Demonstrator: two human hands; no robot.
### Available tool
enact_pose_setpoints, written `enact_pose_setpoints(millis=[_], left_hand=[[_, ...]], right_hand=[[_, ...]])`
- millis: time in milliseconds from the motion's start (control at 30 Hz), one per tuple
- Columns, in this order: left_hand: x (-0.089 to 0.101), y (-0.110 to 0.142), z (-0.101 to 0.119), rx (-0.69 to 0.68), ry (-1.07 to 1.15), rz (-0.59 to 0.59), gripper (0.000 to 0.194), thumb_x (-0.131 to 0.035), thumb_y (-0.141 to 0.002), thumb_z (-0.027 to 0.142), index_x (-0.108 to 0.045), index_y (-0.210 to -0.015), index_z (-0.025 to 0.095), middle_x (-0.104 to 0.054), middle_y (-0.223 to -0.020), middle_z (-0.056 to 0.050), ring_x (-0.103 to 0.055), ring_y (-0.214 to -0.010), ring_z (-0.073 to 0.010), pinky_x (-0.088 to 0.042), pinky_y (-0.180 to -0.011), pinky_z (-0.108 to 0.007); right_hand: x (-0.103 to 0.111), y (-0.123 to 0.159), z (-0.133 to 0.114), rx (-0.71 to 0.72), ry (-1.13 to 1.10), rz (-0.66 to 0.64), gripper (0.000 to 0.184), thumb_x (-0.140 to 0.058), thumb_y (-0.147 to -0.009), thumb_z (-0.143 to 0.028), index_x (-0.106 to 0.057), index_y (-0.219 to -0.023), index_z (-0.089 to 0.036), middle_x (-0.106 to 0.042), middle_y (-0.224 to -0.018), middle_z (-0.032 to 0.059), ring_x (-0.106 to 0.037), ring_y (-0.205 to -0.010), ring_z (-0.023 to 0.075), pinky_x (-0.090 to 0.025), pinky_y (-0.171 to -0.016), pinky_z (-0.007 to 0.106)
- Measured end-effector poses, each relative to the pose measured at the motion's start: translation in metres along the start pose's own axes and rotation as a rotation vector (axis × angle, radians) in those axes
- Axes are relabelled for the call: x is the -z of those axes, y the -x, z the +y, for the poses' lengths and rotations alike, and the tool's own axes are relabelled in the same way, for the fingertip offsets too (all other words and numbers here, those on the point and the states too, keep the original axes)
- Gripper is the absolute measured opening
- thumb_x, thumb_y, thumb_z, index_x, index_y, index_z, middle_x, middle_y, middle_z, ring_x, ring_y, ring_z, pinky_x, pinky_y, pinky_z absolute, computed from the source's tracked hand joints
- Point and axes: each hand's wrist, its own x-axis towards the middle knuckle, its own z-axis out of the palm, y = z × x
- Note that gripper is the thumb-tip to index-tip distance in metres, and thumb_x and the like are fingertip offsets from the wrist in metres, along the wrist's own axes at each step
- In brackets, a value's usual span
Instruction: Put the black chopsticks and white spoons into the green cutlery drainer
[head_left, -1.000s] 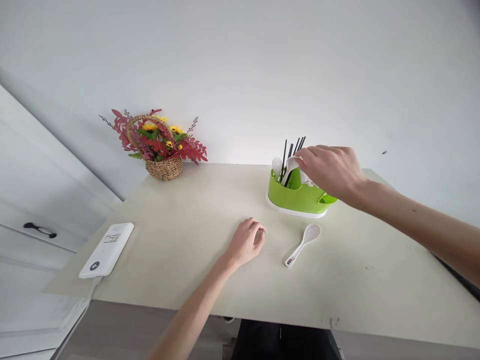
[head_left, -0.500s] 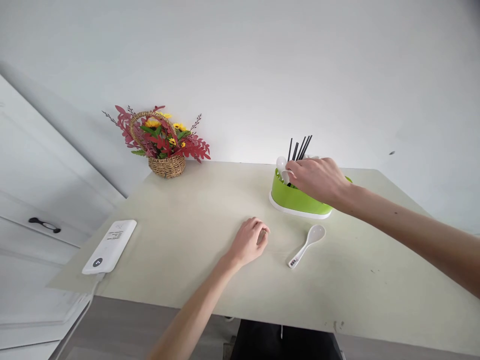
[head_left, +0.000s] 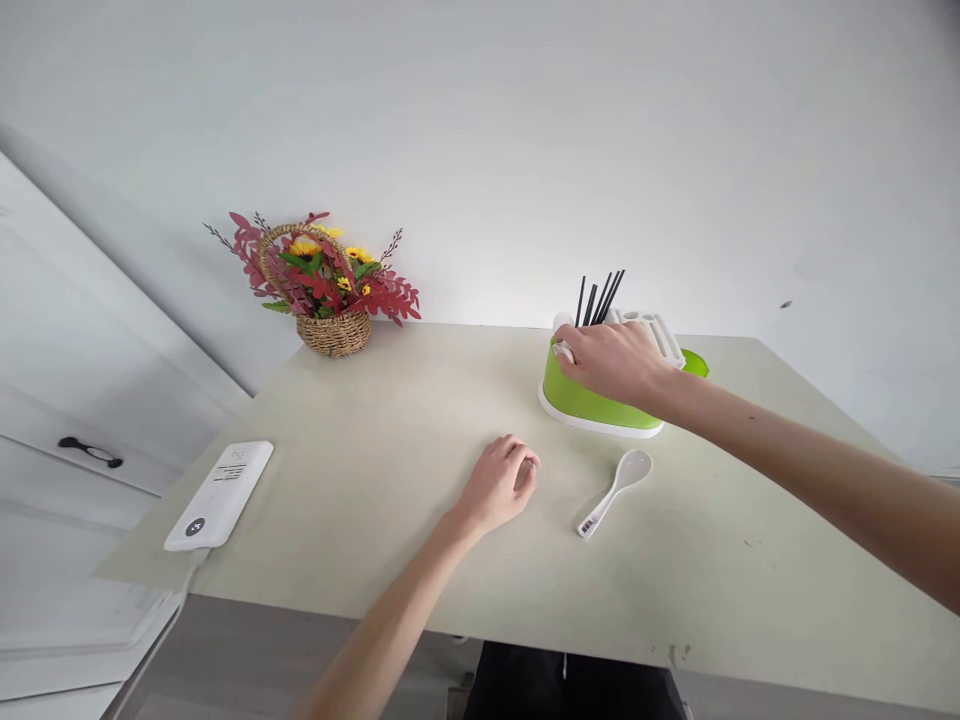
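Note:
My right hand point(head_left: 611, 360) is over the left end of a green utensil holder point(head_left: 592, 395) with a white base. Its fingers pinch a white spoon point(head_left: 563, 351) at the holder's rim; most of that spoon is hidden. Behind it, part of another white spoon point(head_left: 561, 321) shows. Several black chopsticks point(head_left: 598, 300) stand upright in the holder. My left hand point(head_left: 501, 482) rests on the table with its fingers curled closed and nothing visible in them. To its right, a white spoon point(head_left: 616, 490) lies on the table, bowl pointing away from me.
A wicker basket of artificial flowers point(head_left: 334, 332) stands at the back left, near the wall. A white power bank point(head_left: 221, 495) with a cable lies at the table's left edge. White slotted inserts point(head_left: 660, 335) sit on the holder's right part.
My right hand has moved slightly left and down with the white spoon at the holder's left end, uncovering the white inserts. My left hand and the spoon on the table stayed put.

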Motion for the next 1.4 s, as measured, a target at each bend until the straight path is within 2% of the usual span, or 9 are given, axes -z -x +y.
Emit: enact_pose_setpoints(millis=[167, 367, 600, 733, 867, 1000, 1167, 1300, 1400], left_hand=[[0.0, 0.0, 0.0, 0.003, 0.002, -0.005, 0.013, -0.053, -0.099, 0.014, -0.06, -0.101, 0.024, -0.066, -0.104, -0.005, -0.065, -0.101, -0.0227, -0.052, -0.097, -0.042], [0.001, -0.001, 0.001, 0.003, 0.0, -0.001, 0.014, -0.053, -0.098, 0.014, -0.06, -0.101, 0.025, -0.066, -0.103, -0.006, -0.065, -0.1, -0.0227, -0.053, -0.097, -0.043], [0.0, -0.001, 0.0, -0.002, -0.012, -0.007, 0.013, -0.053, -0.099, 0.015, -0.061, -0.101, 0.025, -0.066, -0.103, -0.006, -0.065, -0.101, -0.0229, -0.052, -0.097, -0.043], [0.0, -0.001, 0.0, -0.011, -0.029, -0.012, 0.013, -0.052, -0.099, 0.015, -0.061, -0.101, 0.024, -0.066, -0.103, -0.006, -0.065, -0.101, -0.0231, -0.052, -0.097, -0.043], [-0.001, -0.001, 0.0, -0.015, -0.04, -0.014, 0.012, -0.053, -0.099, 0.016, -0.061, -0.101, 0.024, -0.066, -0.104, -0.006, -0.065, -0.101, -0.0234, -0.052, -0.096, -0.044], [-0.001, -0.001, -0.001, -0.022, -0.04, -0.003, 0.012, -0.053, -0.099, 0.015, -0.061, -0.101, 0.025, -0.066, -0.104, -0.006, -0.065, -0.101, -0.0234, -0.052, -0.097, -0.043], [-0.001, -0.001, -0.001, -0.019, -0.038, -0.006, 0.013, -0.054, -0.099, 0.014, -0.061, -0.101, 0.024, -0.066, -0.104, -0.005, -0.065, -0.101, -0.0231, -0.052, -0.097, -0.043], [-0.001, -0.002, 0.0, -0.016, -0.028, -0.005, 0.013, -0.054, -0.098, 0.014, -0.061, -0.101, 0.024, -0.067, -0.105, -0.006, -0.065, -0.102, -0.0233, -0.052, -0.097, -0.043], [0.0, -0.002, 0.0, -0.007, -0.021, -0.007, 0.013, -0.054, -0.098, 0.014, -0.062, -0.101, 0.024, -0.067, -0.105, -0.005, -0.065, -0.102, -0.0234, -0.052, -0.097, -0.043]], right_hand=[[-0.001, 0.001, 0.003, -0.028, -0.094, 0.016, 0.04, -0.044, -0.106, -0.041, -0.061, -0.135, -0.019, -0.08, -0.098, 0.0119, -0.073, -0.082, 0.0292, -0.033, -0.064, 0.032], [-0.001, 0.019, 0.008, -0.035, -0.179, 0.149, 0.036, -0.044, -0.104, -0.036, -0.065, -0.13, -0.023, -0.081, -0.103, 0.0087, -0.072, -0.078, 0.0258, -0.035, -0.062, 0.032], [-0.002, 0.066, 0.024, 0.151, -0.275, 0.258, 0.034, -0.04, -0.106, -0.036, -0.071, -0.116, -0.025, -0.081, -0.096, 0.0042, -0.069, -0.066, 0.0175, -0.035, -0.057, 0.028], [-0.018, 0.09, 0.039, 0.31, -0.267, 0.088, 0.037, -0.037, -0.107, -0.035, -0.072, -0.114, -0.025, -0.08, -0.089, 0.0036, -0.068, -0.064, 0.0173, -0.036, -0.058, 0.029], [-0.048, 0.109, 0.056, 0.353, -0.269, -0.135, 0.037, -0.037, -0.106, -0.032, -0.072, -0.115, -0.027, -0.081, -0.101, 0.0049, -0.072, -0.073, 0.021, -0.042, -0.063, 0.033], [-0.076, 0.124, 0.073, 0.197, -0.312, -0.265, 0.038, -0.039, -0.104, -0.041, -0.071, -0.119, -0.028, -0.08, -0.096, 0.005, -0.072, -0.07, 0.0231, -0.048, -0.068, 0.037], [-0.102, 0.136, 0.078, -0.052, -0.423, -0.366, 0.044, -0.04, -0.103, -0.054, -0.063, -0.13, -0.028, -0.08, -0.103, 0.0056, -0.076, -0.084, 0.0283, -0.054, -0.079, 0.044], [-0.117, 0.138, 0.07, -0.176, -0.782, -0.499, 0.051, -0.037, -0.104, -0.064, -0.055, -0.133, -0.026, -0.079, -0.091, 0.0047, -0.076, -0.076, 0.0253, -0.058, -0.072, 0.04], [-0.124, 0.136, 0.063, -0.23, -1.019, -0.525, 0.047, -0.041, -0.103, -0.065, -0.057, -0.119, -0.024, -0.077, -0.089, 0.0072, -0.076, -0.075, 0.0238, -0.058, -0.063, 0.035]])
